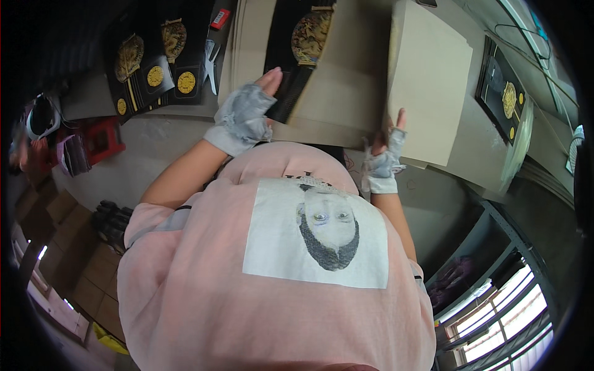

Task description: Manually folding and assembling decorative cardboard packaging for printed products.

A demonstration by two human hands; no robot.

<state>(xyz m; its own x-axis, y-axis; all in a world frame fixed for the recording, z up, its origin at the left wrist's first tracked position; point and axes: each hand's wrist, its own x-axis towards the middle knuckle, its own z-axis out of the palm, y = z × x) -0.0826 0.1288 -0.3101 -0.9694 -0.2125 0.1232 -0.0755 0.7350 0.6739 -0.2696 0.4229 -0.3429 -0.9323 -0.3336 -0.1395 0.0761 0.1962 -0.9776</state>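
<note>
hands on the black and gold sheet and the grey board

my left hand, in a frayed grey fingerless glove, lies flat with the fingers stretched out and together, not closed on anything. the fingertips rest on the left edge of a long black sheet with a round gold emblem near its top. that sheet lies on a stack of plain brown boards in the middle of the table, straight ahead of my chest.

my right hand, gloved the same way, is at the lower left corner of a pale grey board that lies tilted just right of the brown stack. the fingers point up along its edge and touch it. i cannot tell whether the thumb is pinching the board or only lying against it.

to the left, more black printed sheets with gold medallions lie spread on the grey table, with a pair of scissors beside them and a small red thing above. far right, another black and gold panel sits apart near the table edge.

at the far left edge are a red box and a small stack of dark cards. my pink shirt, with a pale printed square on it, fills the lower view and hides the near table edge.
</note>
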